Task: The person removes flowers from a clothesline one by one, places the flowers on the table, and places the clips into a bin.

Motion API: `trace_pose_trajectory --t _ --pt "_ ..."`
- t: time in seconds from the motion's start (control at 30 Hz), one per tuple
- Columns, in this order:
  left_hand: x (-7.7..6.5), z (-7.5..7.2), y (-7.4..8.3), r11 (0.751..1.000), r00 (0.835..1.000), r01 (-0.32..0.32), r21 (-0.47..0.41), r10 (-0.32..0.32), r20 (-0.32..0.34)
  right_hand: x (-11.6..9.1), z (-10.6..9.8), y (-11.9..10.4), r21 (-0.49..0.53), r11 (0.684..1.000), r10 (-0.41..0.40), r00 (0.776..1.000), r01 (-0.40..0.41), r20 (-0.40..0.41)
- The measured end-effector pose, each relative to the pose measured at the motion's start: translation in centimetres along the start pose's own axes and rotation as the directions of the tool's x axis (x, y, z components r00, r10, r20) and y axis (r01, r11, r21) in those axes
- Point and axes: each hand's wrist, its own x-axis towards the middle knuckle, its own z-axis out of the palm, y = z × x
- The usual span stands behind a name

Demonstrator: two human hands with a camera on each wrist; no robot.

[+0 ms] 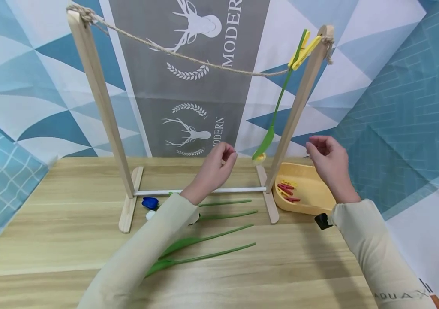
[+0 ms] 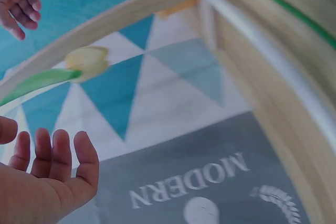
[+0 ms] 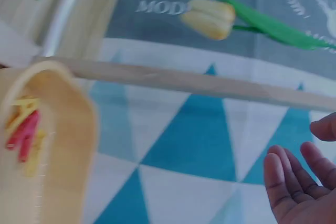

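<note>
A yellow tulip (image 3: 210, 18) hangs head down on its green stem, held to the rope (image 1: 204, 63) by a yellow clothespin (image 1: 303, 52) near the right post. My left hand (image 1: 219, 165) is in the air left of the flower, fingers loosely bent and holding nothing. To the right of the post my right hand (image 1: 329, 163) is raised, also with nothing in its loosely curled fingers. Below it sits a yellow bin (image 1: 316, 210) with red and yellow clothespins (image 3: 23, 132) inside. On the table lie several tulips with green stems (image 1: 219, 253), among them a blue tulip (image 1: 150, 203); my left arm covers some flower heads.
Two wooden posts, left (image 1: 103, 98) and right (image 1: 300, 107), stand on wooden feet. A white rod (image 1: 239, 189) joins them low down. Patterned cloth (image 1: 188, 94) hangs behind the wooden table (image 1: 49, 240).
</note>
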Motion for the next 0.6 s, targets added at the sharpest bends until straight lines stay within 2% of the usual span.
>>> trace_pose_trajectory --t 0.13,0.3,0.5,0.6 --pt "1.2 0.1 1.5 0.997 0.999 -0.024 -0.072 0.022 -0.029 0.8 -0.8 -2.3 0.068 0.995 -0.068 0.995 0.073 -0.069" --pt "2.4 0.1 3.3 0.991 0.997 -0.064 -0.117 0.059 -0.041 1.8 -1.9 -5.4 0.159 0.971 -0.158 0.979 0.177 -0.129" --pt "3.6 -0.2 5.3 0.984 0.994 -0.084 -0.159 0.072 -0.082 2.6 -3.2 -9.2 0.204 0.935 -0.253 0.949 0.290 -0.191" --pt "4.3 -0.3 6.2 0.982 0.994 -0.084 -0.169 0.071 -0.083 3.0 -3.8 -11.1 0.212 0.914 -0.296 0.926 0.346 -0.236"
